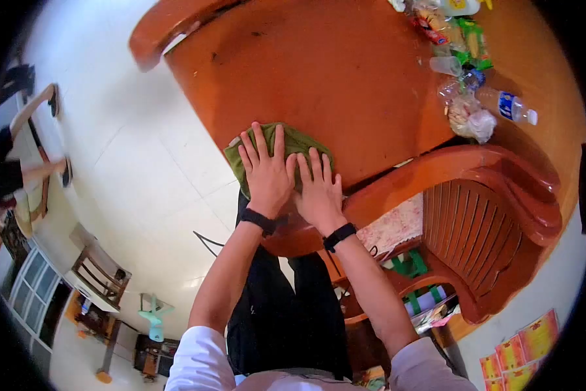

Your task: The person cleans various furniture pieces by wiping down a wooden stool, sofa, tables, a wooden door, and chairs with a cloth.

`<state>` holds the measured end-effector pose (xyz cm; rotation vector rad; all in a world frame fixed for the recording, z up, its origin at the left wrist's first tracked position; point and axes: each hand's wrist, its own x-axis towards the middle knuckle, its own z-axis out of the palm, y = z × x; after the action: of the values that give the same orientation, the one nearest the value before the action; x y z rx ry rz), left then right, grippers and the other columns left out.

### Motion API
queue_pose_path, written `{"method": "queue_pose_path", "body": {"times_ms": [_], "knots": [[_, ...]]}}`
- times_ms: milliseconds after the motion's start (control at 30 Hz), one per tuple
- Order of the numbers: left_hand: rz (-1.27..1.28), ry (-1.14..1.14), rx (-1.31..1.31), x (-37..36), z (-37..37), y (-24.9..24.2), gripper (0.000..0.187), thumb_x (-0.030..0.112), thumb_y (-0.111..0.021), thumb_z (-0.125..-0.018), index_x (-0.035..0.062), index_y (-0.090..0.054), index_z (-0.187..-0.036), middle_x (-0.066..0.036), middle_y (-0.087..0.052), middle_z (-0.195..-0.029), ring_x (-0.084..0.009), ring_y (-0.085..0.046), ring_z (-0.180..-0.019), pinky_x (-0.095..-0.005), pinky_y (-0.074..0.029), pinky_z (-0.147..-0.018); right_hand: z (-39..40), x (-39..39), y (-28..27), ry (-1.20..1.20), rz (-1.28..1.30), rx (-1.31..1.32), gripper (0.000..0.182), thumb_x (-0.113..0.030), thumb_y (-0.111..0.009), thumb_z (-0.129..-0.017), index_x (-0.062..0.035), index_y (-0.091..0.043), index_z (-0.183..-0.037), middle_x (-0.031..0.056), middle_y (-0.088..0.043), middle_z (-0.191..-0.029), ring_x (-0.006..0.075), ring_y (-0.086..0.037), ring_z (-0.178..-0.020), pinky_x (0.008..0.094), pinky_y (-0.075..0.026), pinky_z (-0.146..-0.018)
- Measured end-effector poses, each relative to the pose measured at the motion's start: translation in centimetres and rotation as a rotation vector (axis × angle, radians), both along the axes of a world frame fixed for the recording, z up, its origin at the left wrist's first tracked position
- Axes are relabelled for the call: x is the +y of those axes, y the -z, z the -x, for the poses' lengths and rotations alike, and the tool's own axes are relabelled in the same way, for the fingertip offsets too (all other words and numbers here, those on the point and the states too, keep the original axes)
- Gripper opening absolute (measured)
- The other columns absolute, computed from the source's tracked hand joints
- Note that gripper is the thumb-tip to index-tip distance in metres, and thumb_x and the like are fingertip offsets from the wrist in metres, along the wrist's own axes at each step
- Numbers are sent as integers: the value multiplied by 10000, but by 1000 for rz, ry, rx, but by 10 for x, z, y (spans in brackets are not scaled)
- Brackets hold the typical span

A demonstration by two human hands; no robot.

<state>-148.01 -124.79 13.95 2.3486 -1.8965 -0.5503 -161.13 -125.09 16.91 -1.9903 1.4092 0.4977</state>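
Observation:
A green cloth [301,141] lies on the brown wooden seat [319,72], close to its near left corner. My left hand [267,174] rests flat on the cloth with its fingers spread. Beside it, my right hand [320,195] also presses on the cloth, fingers stretched out and apart. The two hands nearly touch at the thumbs. Part of the cloth is hidden beneath them. Each wrist wears a black band.
Plastic bottles [511,106], a clear cup [445,65] and snack wrappers [475,42] lie along the right side. Curved wooden armrests [397,186] border the seat. At far left, another person's legs [35,117] show. A green stool [155,316] stands on the floor.

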Motion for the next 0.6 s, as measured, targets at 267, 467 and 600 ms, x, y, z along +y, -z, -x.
{"method": "queue_pose_path", "body": {"times_ms": [267,467,600], "knots": [[101,219,116,-177,-15,2,610,388,-497,-1004,194,-342,-1562,-235,-149,-1642,-520,-146,-1478,-616,-153,-1187,-22,-139,4,193,48,34,978,-419,-602,-921,-89,10,-1609,239,24,-1656,513,-17,-1503,671,-170,-1157],[260,221,107,-294,-1,9,617,374,-441,-1017,149,-293,-1572,-222,-197,-1631,-466,-183,-1484,-574,-153,-1202,-18,-273,3,77,38,231,958,-406,-539,-945,-170,113,-1606,168,227,-1649,480,146,-1505,670,-113,-1167],[237,174,143,-296,6,6,642,358,-409,-1033,107,-228,-1595,-203,-193,-1637,-434,-197,-1488,-541,-147,-1213,8,-280,23,16,143,138,966,-360,-551,-925,-243,124,-1606,131,234,-1654,453,142,-1514,672,-127,-1164]]}}
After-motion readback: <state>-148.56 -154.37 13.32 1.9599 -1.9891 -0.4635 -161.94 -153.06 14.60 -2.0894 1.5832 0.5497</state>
